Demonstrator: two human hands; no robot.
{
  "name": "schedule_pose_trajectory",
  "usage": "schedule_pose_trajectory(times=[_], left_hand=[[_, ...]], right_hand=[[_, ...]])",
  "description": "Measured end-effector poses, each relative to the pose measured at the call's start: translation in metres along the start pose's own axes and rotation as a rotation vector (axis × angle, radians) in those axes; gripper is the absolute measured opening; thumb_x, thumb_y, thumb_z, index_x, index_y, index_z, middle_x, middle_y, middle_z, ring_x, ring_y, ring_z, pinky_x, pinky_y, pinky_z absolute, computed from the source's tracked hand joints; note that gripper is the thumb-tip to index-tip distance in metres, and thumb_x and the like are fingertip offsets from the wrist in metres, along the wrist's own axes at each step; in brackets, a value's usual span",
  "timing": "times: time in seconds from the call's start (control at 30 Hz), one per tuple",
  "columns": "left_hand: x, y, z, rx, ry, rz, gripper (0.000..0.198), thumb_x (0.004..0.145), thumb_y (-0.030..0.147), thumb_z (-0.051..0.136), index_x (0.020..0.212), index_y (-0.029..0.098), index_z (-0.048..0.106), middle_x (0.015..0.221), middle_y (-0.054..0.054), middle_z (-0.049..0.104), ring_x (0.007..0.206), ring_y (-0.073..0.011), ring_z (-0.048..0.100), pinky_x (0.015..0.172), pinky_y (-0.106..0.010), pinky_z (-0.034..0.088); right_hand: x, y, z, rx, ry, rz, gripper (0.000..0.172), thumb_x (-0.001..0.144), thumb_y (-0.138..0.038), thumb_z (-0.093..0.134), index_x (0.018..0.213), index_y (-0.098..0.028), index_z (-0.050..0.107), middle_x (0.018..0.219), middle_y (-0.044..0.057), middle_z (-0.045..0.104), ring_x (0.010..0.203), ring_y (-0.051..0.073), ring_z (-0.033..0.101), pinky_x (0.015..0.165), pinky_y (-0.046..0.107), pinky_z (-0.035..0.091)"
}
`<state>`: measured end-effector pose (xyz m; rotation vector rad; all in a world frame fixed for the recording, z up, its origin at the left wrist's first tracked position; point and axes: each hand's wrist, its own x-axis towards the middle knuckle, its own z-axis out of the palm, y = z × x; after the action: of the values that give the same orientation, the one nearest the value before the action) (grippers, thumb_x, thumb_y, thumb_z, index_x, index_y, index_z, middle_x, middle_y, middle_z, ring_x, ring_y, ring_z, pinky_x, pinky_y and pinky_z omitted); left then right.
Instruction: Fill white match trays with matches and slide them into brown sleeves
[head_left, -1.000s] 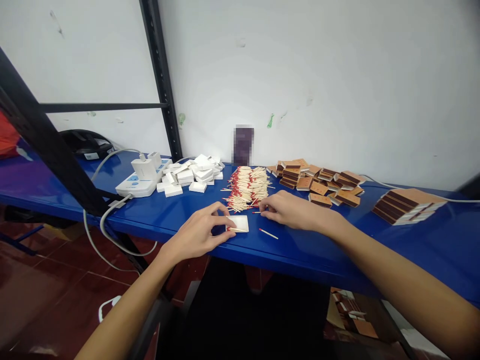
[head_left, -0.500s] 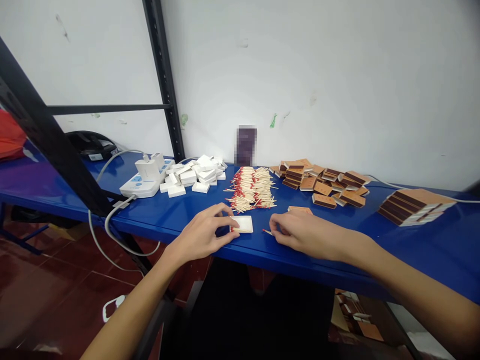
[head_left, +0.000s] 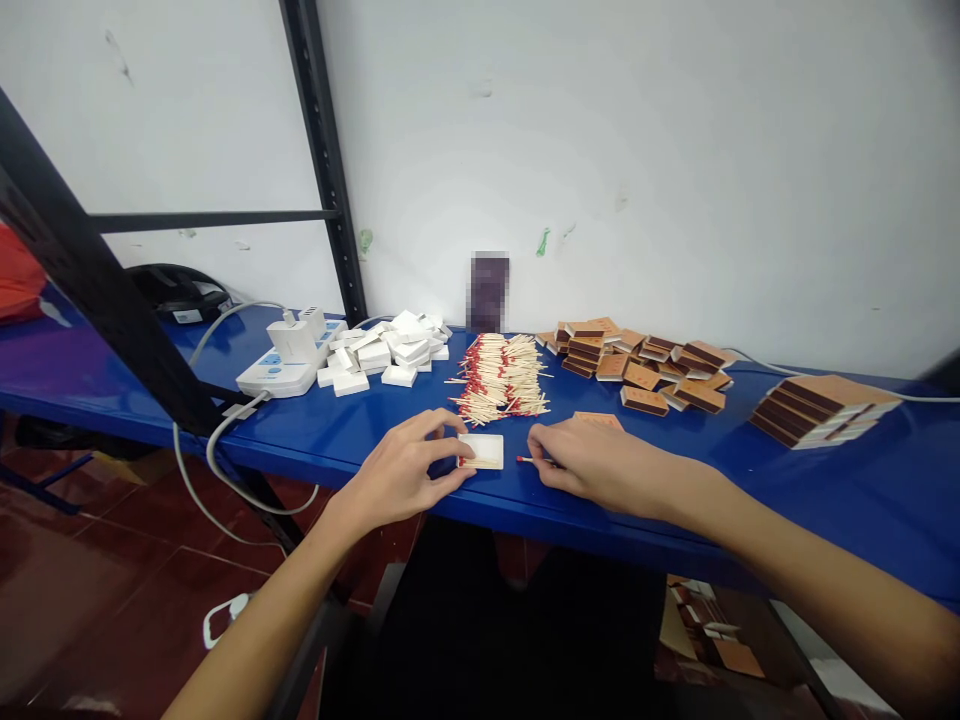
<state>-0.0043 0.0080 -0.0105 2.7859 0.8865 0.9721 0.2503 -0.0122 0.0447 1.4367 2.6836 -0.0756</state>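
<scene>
My left hand [head_left: 411,465] grips the left end of a small white tray [head_left: 491,445], which lies near the front edge of the blue table; some matches lie along its near side. To the right of the tray, my right hand [head_left: 570,458] pinches a match [head_left: 527,459], its red head pointing left. An orange matchbox cover [head_left: 598,419] lies just behind my right hand, partly hidden by it. Beyond both hands is a big pile of red-tipped matches [head_left: 501,378].
White trays [head_left: 390,348] are heaped at the back left beside a power strip [head_left: 277,372]. Orange and brown covers [head_left: 641,370] lie piled at the back right. Stacked matchboxes [head_left: 821,410] stand farther right. A black metal post [head_left: 112,265] rises at the left.
My right hand has shifted slightly left with the match, and more of the match's head end shows. My left hand still holds the tray. The view has shifted slightly.
</scene>
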Motion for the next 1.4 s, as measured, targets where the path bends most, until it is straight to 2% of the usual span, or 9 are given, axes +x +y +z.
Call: schedule_pose_trajectory(times=[0.2, 0.43, 0.6, 0.7, 0.77, 0.87, 0.93, 1.2, 1.4], left_hand=[[0.002, 0.002, -0.001, -0.028, 0.013, -0.006, 0.025, 0.091, 0.028, 0.062, 0.114, 0.02, 0.063, 0.111, -0.008, 0.064, 0.102, -0.021, 0.061, 0.089, -0.034, 0.05], [0.002, 0.0, 0.0, -0.007, 0.02, -0.02, 0.022, 0.09, 0.03, 0.064, 0.109, 0.019, 0.065, 0.103, -0.007, 0.068, 0.094, -0.0205, 0.062, 0.083, -0.035, 0.05], [0.002, 0.001, -0.001, -0.024, -0.012, -0.045, 0.018, 0.09, 0.031, 0.063, 0.104, 0.02, 0.068, 0.105, -0.006, 0.068, 0.096, -0.0205, 0.062, 0.086, -0.035, 0.05], [0.003, 0.002, -0.002, -0.011, -0.038, -0.063, 0.016, 0.091, 0.032, 0.062, 0.098, 0.02, 0.07, 0.105, -0.006, 0.066, 0.095, -0.0203, 0.062, 0.085, -0.035, 0.05], [0.003, 0.003, -0.003, -0.008, -0.046, -0.064, 0.015, 0.091, 0.032, 0.062, 0.094, 0.02, 0.071, 0.105, -0.006, 0.065, 0.095, -0.0202, 0.061, 0.084, -0.035, 0.05], [0.003, 0.003, -0.004, -0.01, -0.057, -0.062, 0.015, 0.091, 0.032, 0.061, 0.092, 0.021, 0.071, 0.105, -0.006, 0.064, 0.094, -0.0201, 0.061, 0.083, -0.034, 0.05], [0.003, 0.002, -0.004, -0.012, -0.059, -0.063, 0.015, 0.092, 0.032, 0.061, 0.091, 0.021, 0.071, 0.105, -0.006, 0.064, 0.094, -0.0201, 0.061, 0.084, -0.034, 0.05], [0.003, 0.0, -0.002, -0.03, -0.048, -0.061, 0.017, 0.091, 0.035, 0.062, 0.096, 0.02, 0.068, 0.103, -0.006, 0.066, 0.092, -0.0194, 0.062, 0.083, -0.034, 0.05], [0.004, 0.0, -0.002, -0.042, -0.039, -0.063, 0.015, 0.09, 0.033, 0.064, 0.096, 0.021, 0.069, 0.102, -0.004, 0.066, 0.092, -0.0185, 0.063, 0.084, -0.033, 0.051]], right_hand=[[0.009, -0.022, -0.004, -0.018, 0.198, -0.095, 0.014, 0.097, -0.026, 0.044, 0.095, -0.019, 0.055, 0.084, 0.005, 0.068, 0.068, 0.018, 0.059, 0.057, 0.029, 0.027], [0.032, -0.037, 0.004, -0.034, 0.173, -0.19, 0.02, 0.098, -0.027, 0.046, 0.097, -0.014, 0.062, 0.093, 0.01, 0.071, 0.078, 0.021, 0.064, 0.06, 0.029, 0.031], [0.028, -0.013, -0.016, 0.184, 0.239, -0.128, 0.024, 0.095, -0.027, 0.046, 0.088, -0.017, 0.066, 0.076, 0.005, 0.069, 0.068, 0.015, 0.059, 0.06, 0.027, 0.034], [0.03, 0.016, -0.033, 0.175, 0.409, 0.006, 0.024, 0.092, -0.029, 0.047, 0.085, -0.016, 0.066, 0.072, 0.005, 0.066, 0.063, 0.015, 0.055, 0.06, 0.028, 0.034], [0.032, 0.035, -0.038, 0.121, 0.372, 0.044, 0.021, 0.089, -0.029, 0.05, 0.081, -0.017, 0.066, 0.07, 0.005, 0.065, 0.062, 0.015, 0.053, 0.059, 0.029, 0.033], [0.035, 0.054, -0.031, 0.091, 0.196, 0.011, 0.016, 0.084, -0.028, 0.054, 0.081, -0.018, 0.068, 0.071, 0.003, 0.064, 0.062, 0.015, 0.053, 0.058, 0.029, 0.034], [0.035, 0.06, -0.022, 0.058, 0.148, -0.016, 0.015, 0.082, -0.026, 0.055, 0.084, -0.019, 0.069, 0.077, 0.004, 0.065, 0.066, 0.016, 0.054, 0.061, 0.029, 0.035], [0.042, 0.075, 0.0, -0.049, 0.197, -0.066, 0.022, 0.083, -0.019, 0.057, 0.102, -0.019, 0.069, 0.094, 0.007, 0.067, 0.082, 0.02, 0.059, 0.069, 0.03, 0.039], [0.047, 0.068, 0.001, -0.021, 0.228, -0.107, 0.018, 0.086, -0.016, 0.056, 0.099, -0.017, 0.069, 0.097, 0.008, 0.068, 0.087, 0.02, 0.061, 0.073, 0.03, 0.042]])
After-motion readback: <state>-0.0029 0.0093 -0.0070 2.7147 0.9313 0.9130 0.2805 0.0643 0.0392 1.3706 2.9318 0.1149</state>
